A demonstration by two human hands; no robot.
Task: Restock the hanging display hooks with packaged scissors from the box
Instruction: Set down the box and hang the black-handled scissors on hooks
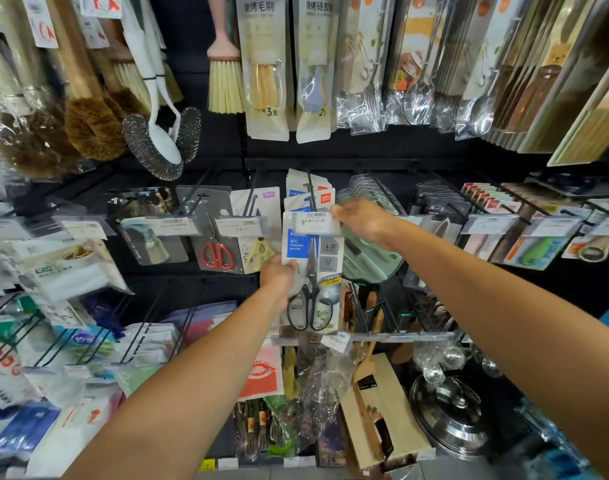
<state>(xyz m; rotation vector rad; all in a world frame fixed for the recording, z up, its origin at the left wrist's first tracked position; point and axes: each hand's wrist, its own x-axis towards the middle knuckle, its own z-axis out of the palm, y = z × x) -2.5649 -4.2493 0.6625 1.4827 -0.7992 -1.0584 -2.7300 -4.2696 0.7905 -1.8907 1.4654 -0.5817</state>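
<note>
Left hand [278,275] grips the flat, glossy scissors pack [311,271] by its edge; right hand [361,220] pinches the clear rectangular tag [316,221] just above.

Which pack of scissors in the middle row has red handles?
The scissors on the grey card, the leftmost of three; the pale yellow pair hangs beside them, and the left hand grips the black-handled pair.

Two bare arms in shot: the left forearm [199,379], unclothed, leads to the left hand [278,276] at the left edge of the scissors pack [311,271], the right forearm [486,299], equally uncovered, to the right hand [361,218] above-right of that pack. Both hands look bare too, though the right one's fingers [338,211] are too blurred to be sure.
</note>
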